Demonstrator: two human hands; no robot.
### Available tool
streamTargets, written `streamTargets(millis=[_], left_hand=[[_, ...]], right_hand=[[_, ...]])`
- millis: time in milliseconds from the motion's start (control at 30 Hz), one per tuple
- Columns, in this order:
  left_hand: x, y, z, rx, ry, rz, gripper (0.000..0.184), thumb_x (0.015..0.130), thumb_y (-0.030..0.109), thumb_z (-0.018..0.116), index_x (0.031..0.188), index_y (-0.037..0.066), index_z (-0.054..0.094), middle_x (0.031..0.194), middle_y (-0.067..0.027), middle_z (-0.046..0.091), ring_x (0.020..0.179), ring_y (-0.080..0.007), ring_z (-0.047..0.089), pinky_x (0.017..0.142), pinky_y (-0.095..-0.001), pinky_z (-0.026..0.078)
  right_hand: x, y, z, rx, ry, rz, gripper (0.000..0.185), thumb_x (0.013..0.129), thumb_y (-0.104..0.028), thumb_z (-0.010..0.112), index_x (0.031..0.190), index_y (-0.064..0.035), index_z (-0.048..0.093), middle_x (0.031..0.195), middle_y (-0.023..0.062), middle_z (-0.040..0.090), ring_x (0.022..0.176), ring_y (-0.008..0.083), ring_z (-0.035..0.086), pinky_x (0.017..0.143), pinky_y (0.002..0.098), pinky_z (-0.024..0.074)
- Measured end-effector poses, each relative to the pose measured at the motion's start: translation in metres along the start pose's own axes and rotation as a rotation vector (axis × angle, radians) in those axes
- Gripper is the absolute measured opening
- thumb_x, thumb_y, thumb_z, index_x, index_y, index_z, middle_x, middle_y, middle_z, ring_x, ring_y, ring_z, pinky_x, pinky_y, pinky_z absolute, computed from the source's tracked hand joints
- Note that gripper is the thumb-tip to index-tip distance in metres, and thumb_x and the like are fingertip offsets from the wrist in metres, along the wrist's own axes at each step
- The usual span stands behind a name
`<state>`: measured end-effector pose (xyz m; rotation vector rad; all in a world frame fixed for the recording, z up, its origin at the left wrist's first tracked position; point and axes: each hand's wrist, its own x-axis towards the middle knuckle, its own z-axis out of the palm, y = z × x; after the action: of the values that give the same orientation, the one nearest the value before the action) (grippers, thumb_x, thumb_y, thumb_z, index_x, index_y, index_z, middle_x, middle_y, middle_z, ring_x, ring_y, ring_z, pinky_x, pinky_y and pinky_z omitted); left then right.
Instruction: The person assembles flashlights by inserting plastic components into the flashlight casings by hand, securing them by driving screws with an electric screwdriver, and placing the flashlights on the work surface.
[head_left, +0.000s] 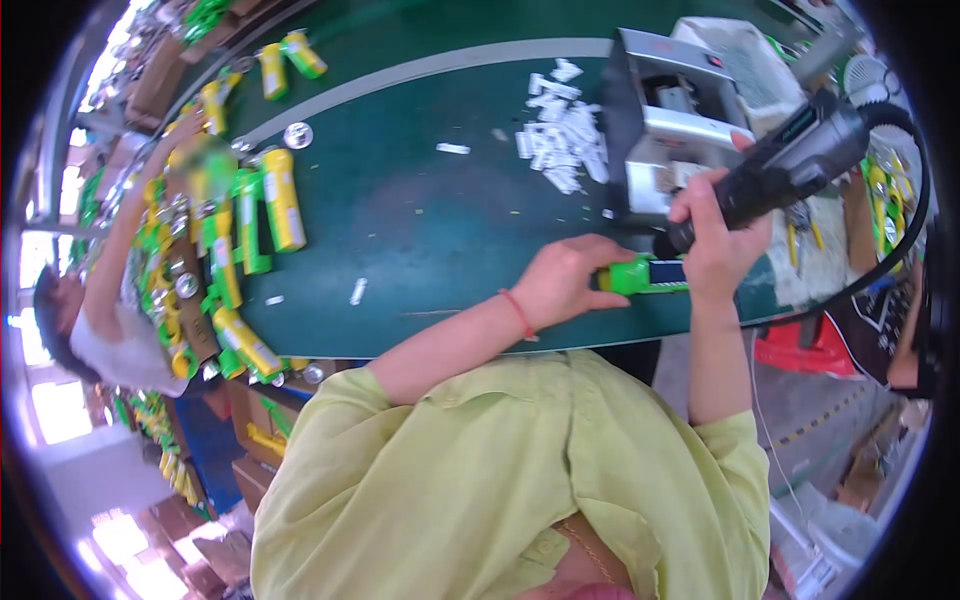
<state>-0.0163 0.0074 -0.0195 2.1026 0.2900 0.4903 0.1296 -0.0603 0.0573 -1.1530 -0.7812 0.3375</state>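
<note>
My left hand (572, 283) has its thumb and fingers closed around the end of a green flashlight (625, 277), which lies low over the table's near edge. A dark panel (667, 274) shows along the flashlight's side. In my right hand (718, 235) is a black corded power tool (780, 168), tilted with its nose down to the left, close above the flashlight. My right wrist and fingers hide the flashlight's far end. Whether the tool's tip touches it I cannot tell.
Behind the tool stands a grey metal machine (675, 125), with a heap of small white pieces (560, 130) beside it. Yellow and green flashlights (283, 200) crowd the left, where another person's arm (140, 190) reaches in. The tool's black cable (905, 235) loops down at right.
</note>
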Motion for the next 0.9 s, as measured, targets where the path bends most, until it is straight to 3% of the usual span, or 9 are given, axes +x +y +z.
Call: streamTargets(millis=[133,333,467,533,600,700,800,867,900], left_hand=[[-0.002,-0.006,0.005,0.002,0.055,0.048,0.051,0.063,0.021,0.081,0.107,0.005,0.062,0.105,-0.013,0.062,0.093,-0.0299,0.062,0.081,-0.0363,0.051],[-0.002,0.003,0.005,0.076,0.084,-0.001,0.053,0.061,0.02,0.08,0.109,0.008,0.061,0.101,-0.0114,0.062,0.096,-0.0306,0.059,0.084,-0.0387,0.048],[-0.003,0.002,0.004,0.086,0.03,-0.049,0.056,0.06,0.023,0.08,0.111,0.011,0.061,0.104,-0.0092,0.061,0.099,-0.0288,0.058,0.086,-0.04,0.045],[-0.004,0.0,0.003,0.119,0.029,-0.031,0.056,0.061,0.024,0.08,0.112,0.011,0.061,0.106,-0.0092,0.061,0.1,-0.0287,0.057,0.086,-0.04,0.045],[-0.005,-0.001,0.005,0.135,0.012,-0.02,0.057,0.062,0.025,0.08,0.113,0.012,0.06,0.107,-0.0093,0.061,0.101,-0.0286,0.057,0.086,-0.0399,0.045],[-0.005,-0.002,0.005,0.174,0.044,0.029,0.056,0.064,0.026,0.079,0.115,0.012,0.059,0.109,-0.0081,0.061,0.101,-0.0288,0.058,0.087,-0.0393,0.045],[-0.002,-0.003,0.0,0.121,0.067,0.072,0.05,0.064,0.029,0.079,0.106,0.009,0.061,0.106,-0.0106,0.062,0.097,-0.0301,0.06,0.085,-0.0386,0.048],[0.003,0.003,-0.007,0.118,-0.011,-0.014,0.047,0.066,0.027,0.078,0.106,0.007,0.062,0.101,-0.0118,0.063,0.091,-0.0302,0.062,0.079,-0.037,0.05],[0.004,0.003,-0.007,0.101,-0.001,0.019,0.046,0.067,0.024,0.079,0.107,0.007,0.062,0.101,-0.0126,0.064,0.091,-0.0297,0.063,0.079,-0.0364,0.051]], right_hand=[[-0.011,0.026,-0.011,-0.095,0.082,0.057,0.054,0.082,0.004,0.062,0.131,-0.002,0.041,0.082,0.0013,0.056,0.062,0.0074,0.053,0.056,0.0217,0.0443],[-0.021,0.032,0.004,-0.234,0.054,-0.168,0.05,0.085,0.003,0.06,0.13,0.0001,0.038,0.084,0.0032,0.055,0.065,0.0074,0.051,0.06,0.0202,0.0421],[-0.014,0.025,0.003,-0.159,0.056,-0.048,0.054,0.085,0.003,0.058,0.133,0.0015,0.034,0.082,0.0035,0.053,0.064,0.0078,0.049,0.06,0.0215,0.0421],[-0.013,0.025,-0.007,-0.056,-0.135,-0.057,0.054,0.086,0.003,0.057,0.134,0.0002,0.032,0.082,0.0032,0.052,0.065,0.0078,0.049,0.062,0.0222,0.0416],[-0.018,0.033,-0.01,-0.071,-0.122,-0.117,0.054,0.087,0.002,0.057,0.134,0.0013,0.031,0.084,0.0036,0.053,0.065,0.0081,0.049,0.063,0.0225,0.042],[-0.029,0.027,0.001,-0.161,0.129,-0.161,0.053,0.084,0.006,0.056,0.131,0.0025,0.032,0.085,0.0065,0.056,0.067,0.0093,0.051,0.064,0.023,0.0438],[-0.033,0.037,0.003,-0.125,0.088,-0.157,0.06,0.081,0.008,0.059,0.135,-0.0025,0.035,0.086,0.0012,0.054,0.068,0.0077,0.053,0.065,0.0215,0.0442],[-0.025,0.013,0.009,0.013,0.052,0.044,0.063,0.08,0.006,0.064,0.136,-0.0024,0.036,0.081,-0.0027,0.055,0.066,0.0059,0.054,0.063,0.0208,0.0441],[-0.022,0.01,0.004,-0.009,0.084,-0.047,0.064,0.08,0.005,0.065,0.135,-0.0005,0.035,0.078,-0.0017,0.056,0.065,0.0058,0.054,0.061,0.0206,0.0439]])
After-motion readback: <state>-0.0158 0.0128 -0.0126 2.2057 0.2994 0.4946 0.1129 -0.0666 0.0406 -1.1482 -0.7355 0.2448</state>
